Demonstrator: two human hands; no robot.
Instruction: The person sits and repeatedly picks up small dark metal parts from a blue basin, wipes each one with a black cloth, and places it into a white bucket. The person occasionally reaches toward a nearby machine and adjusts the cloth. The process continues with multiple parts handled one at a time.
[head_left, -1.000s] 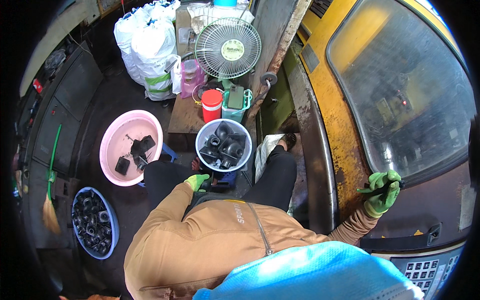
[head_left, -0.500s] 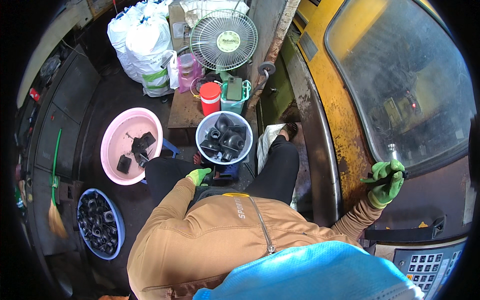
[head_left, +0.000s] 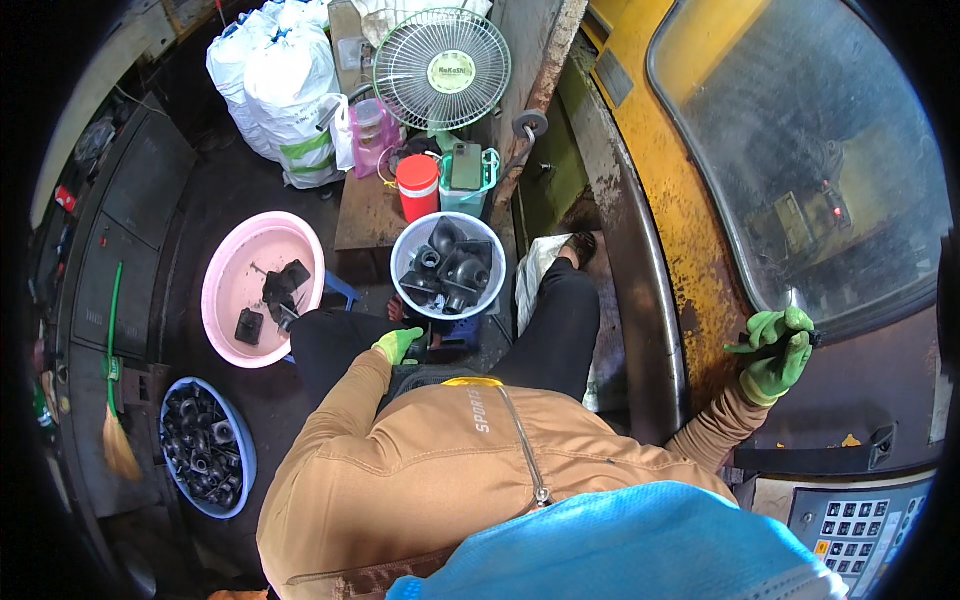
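Right hand (head_left: pixel 777 356), right of frame: gloved fingers curl around a dark handle (head_left: pixel 815 339), its long axis roughly crosswise (one tip protrudes rightward); the forearm slants up and rightward. Left hand (head_left: pixel 397 345), just below centre: extends over the thigh beside a dark piece (head_left: pixel 420 351), its grip indiscernible. Beyond: yellow panel (head_left: pixel 690 220), right; pale basin (head_left: pixel 499 272) of black parts (head_left: pixel 465 270), centre; pink basin (head_left: pixel 225 300), left.

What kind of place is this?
Probably a factory workshop, possibly moulding: there's a worn, windowed yellow machine, a control panel with rows of buttons, and a blue basin on the left heaped with similar black parts.
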